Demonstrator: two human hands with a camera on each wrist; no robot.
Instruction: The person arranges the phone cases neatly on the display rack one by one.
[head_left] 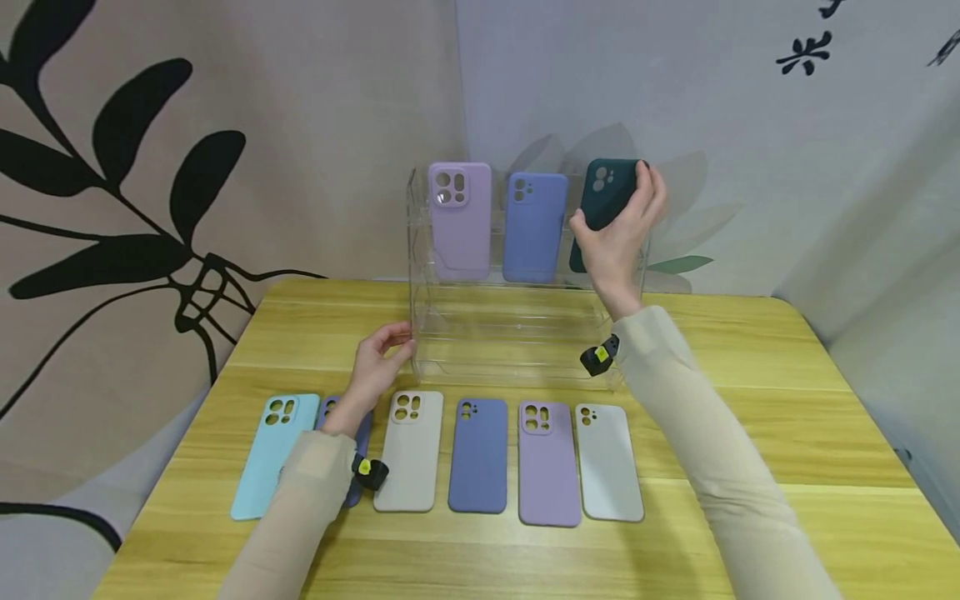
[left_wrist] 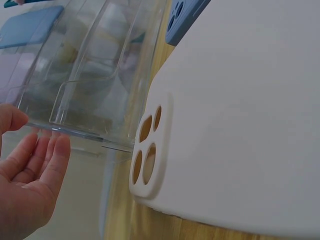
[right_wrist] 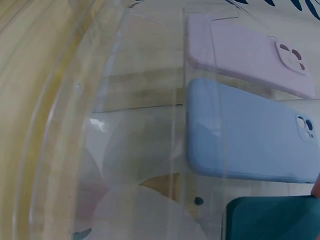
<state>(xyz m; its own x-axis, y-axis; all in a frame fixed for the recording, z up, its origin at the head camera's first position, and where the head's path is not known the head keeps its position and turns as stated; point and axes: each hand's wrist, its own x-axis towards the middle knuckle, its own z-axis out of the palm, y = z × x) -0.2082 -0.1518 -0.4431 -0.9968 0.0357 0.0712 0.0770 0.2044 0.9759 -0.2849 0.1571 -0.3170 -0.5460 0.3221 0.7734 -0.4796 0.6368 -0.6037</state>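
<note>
My right hand (head_left: 622, 237) grips a dark green phone case (head_left: 606, 193) by its two long sides, at the right end of the top tier of a clear stepped display rack (head_left: 510, 346). In the right wrist view the lower end of the green case (right_wrist: 272, 217) stands beside a blue phone case (right_wrist: 245, 132). My left hand (head_left: 380, 358) is at the rack's left side; in the left wrist view its thumb and fingers (left_wrist: 60, 155) pinch the edge of the side panel. A light purple phone case (head_left: 461, 233) and the blue one (head_left: 534, 229) lean upright on the top tier.
Along the table (head_left: 787, 433) in front of the rack lie a light blue case (head_left: 273, 458), a blue-violet case (head_left: 362, 437) partly under my left wrist, a white case (head_left: 411, 458), a slate-blue case (head_left: 477, 458), a purple case (head_left: 549, 475) and a pale grey case (head_left: 611, 467). A patterned curtain (head_left: 337, 142) hangs behind.
</note>
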